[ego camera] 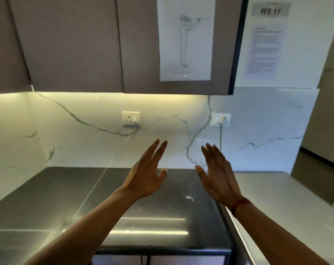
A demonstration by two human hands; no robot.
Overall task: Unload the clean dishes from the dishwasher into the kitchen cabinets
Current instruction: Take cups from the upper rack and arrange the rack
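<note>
Dishes aren't anywhere in shot right now, and neither is the dishwasher; my guess is it sits below or behind what the camera catches, so I can't tell you which rack to start on. What you do have: your left hand (145, 175) and right hand (219, 176) both raised in front of you, fingers straight and spread, palms roughly facing each other, holding nothing; they hover over the dark desk (143, 222) without touching it. Above them the kitchen cabinets (70, 44) are closed, flat doors side by side with no handles I can see; the right-hand door has a sheet of paper (185, 39) stuck on it.

So I'd judge nothing is unloaded yet and this is the get-ready bit. A few tips, for what they're worth: open the cabinet door first, while both hands are free; with no handle showing, try hooking your fingertips under the lower edge, though it could be push-to-open, can't tell; keep your head back from the door as it swings. Use the desk right underneath as a halfway stop; bring plates up with two hands, set them near, then lift into the shelf. Stay off the far right corner, where a cable (220, 134) hangs from the socket (220, 119).
</note>
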